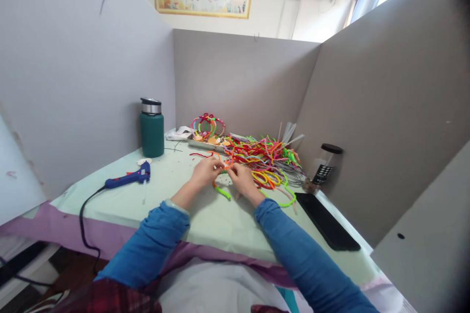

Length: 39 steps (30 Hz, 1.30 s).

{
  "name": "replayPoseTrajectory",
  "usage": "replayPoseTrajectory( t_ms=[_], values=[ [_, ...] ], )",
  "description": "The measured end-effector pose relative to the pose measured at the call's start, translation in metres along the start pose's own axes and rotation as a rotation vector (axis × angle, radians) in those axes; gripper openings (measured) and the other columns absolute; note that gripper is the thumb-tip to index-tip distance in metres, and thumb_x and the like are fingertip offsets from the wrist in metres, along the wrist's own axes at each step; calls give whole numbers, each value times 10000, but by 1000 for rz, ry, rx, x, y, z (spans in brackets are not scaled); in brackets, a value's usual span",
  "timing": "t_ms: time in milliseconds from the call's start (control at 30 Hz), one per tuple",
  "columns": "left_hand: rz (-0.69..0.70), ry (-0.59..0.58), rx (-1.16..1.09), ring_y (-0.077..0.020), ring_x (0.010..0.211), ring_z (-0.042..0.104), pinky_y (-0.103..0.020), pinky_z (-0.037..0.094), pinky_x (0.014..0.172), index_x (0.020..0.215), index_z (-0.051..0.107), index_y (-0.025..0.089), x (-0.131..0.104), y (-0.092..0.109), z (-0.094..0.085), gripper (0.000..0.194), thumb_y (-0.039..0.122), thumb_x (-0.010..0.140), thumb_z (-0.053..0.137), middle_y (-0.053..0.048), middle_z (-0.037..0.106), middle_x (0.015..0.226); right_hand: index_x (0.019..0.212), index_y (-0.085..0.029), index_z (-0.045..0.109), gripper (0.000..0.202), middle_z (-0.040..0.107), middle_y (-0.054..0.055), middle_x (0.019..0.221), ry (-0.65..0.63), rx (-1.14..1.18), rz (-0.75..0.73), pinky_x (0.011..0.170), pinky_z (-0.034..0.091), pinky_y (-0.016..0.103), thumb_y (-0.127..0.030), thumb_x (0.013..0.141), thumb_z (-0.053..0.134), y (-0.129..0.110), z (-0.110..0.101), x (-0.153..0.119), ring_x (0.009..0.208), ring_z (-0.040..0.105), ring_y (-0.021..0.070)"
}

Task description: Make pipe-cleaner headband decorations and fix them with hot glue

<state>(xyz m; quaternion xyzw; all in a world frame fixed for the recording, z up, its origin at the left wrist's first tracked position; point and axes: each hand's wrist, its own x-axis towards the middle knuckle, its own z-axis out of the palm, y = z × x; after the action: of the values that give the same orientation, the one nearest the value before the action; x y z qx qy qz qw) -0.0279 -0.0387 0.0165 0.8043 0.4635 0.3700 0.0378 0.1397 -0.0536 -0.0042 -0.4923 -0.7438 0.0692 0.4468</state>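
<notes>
Hands: your left hand (pixel 208 172) and right hand (pixel 241 181), close together, both pinching the stem (pixel 222 192) | Stem: between your fingertips, green end curving toward you | Axis: bent, no single line | Nearer: neither, both on it | Pile (pixel 257 151): just beyond your right hand

L sleeve (pixel 147 244): med. blue, plain, wrinkled, bunched twd. the wrist, w/ a pale edge (pixel 177 206) at the cuff. R sleeve (pixel 308 249): same blue, creased lengthwise, gathered nr. cuff. L fingers (pixel 216 163) & R fingers (pixel 235 170) bare. Nr. bottom L, dk. red/blk plaid cloth (pixel 113 299) meets the blue; sm. plaid bit (pixel 268 309) bottom ctr. too. Torso/lap: lt. grey-white cloth (pixel 216 286), soft folds, approx. plain.
</notes>
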Motion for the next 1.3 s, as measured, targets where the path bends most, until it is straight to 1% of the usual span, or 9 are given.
replayPoseTrajectory(
  t_ms=[200, 400, 567, 700, 833, 1000, 1133, 1200, 1300],
  values=[
    [49, -39, 127, -171, 755, 591, -251, 401, 659, 846, 737, 215, -5, 5, -3, 180, 290, 802, 580, -55, 683, 871, 745, -182, 617, 166, 631, 27, 686, -4, -167, -53, 581, 308, 243, -263, 861, 529, -6, -3, -3, 607, 529, 142],
    [35, -46, 121, -166, 734, 580, -247, 374, 619, 811, 724, 202, -4, 7, -2, 192, 270, 811, 545, -58, 685, 826, 766, -179, 618, 164, 642, 35, 719, 13, -108, -74, 611, 338, 249, -251, 856, 500, -6, -3, -3, 653, 551, 152],
    [-67, -2, -106, -139, 642, 554, -239, 366, 597, 738, 708, 167, 2, 8, -2, 179, 275, 773, 570, -32, 672, 698, 656, -183, 555, 195, 565, -9, 601, 48, 207, 82, 552, 350, 239, -309, 800, 519, -4, 0, 4, 568, 495, 131],
    [-181, 38, -356, -113, 534, 494, -227, 342, 525, 701, 676, 144, 5, 8, -1, 194, 317, 731, 592, 6, 592, 551, 577, -193, 488, 271, 443, -53, 468, -10, 547, 221, 467, 324, 227, -387, 747, 571, -10, 2, 6, 445, 394, 95],
    [-248, 58, -606, -94, 464, 429, -221, 326, 478, 689, 638, 144, 5, 9, 1, 249, 392, 675, 620, 42, 493, 464, 594, -185, 498, 303, 455, -59, 500, -68, 878, 358, 423, 308, 204, -428, 668, 663, -20, 5, 3, 418, 372, 63],
    [-295, 25, -867, -77, 464, 432, -216, 344, 467, 666, 610, 132, 2, 13, 1, 299, 422, 621, 667, 30, 510, 517, 634, -186, 499, 351, 472, -60, 546, -57, 1174, 494, 414, 337, 196, -435, 592, 743, -31, 14, 1, 418, 375, 49],
    [-329, -30, -947, -65, 453, 427, -203, 329, 445, 690, 626, 121, 1, 13, -1, 287, 396, 629, 681, 22, 525, 550, 637, -190, 496, 330, 469, -59, 556, -29, 1127, 456, 416, 318, 202, -440, 621, 713, -30, 15, 3, 417, 366, 52],
    [-334, -37, -926, -65, 444, 423, -203, 323, 440, 747, 649, 114, 1, 11, -3, 300, 403, 666, 655, 18, 532, 557, 625, -189, 498, 316, 454, -62, 532, -10, 1013, 402, 415, 294, 205, -445, 653, 681, -26, 13, 4, 415, 360, 58],
    [-306, 13, -789, -79, 446, 433, -216, 341, 454, 903, 683, 117, 3, 7, -5, 345, 403, 732, 595, 7, 563, 578, 611, -194, 496, 308, 427, -64, 487, 10, 790, 334, 422, 279, 217, -457, 701, 629, -17, 9, 5, 416, 358, 76]
  ],
)
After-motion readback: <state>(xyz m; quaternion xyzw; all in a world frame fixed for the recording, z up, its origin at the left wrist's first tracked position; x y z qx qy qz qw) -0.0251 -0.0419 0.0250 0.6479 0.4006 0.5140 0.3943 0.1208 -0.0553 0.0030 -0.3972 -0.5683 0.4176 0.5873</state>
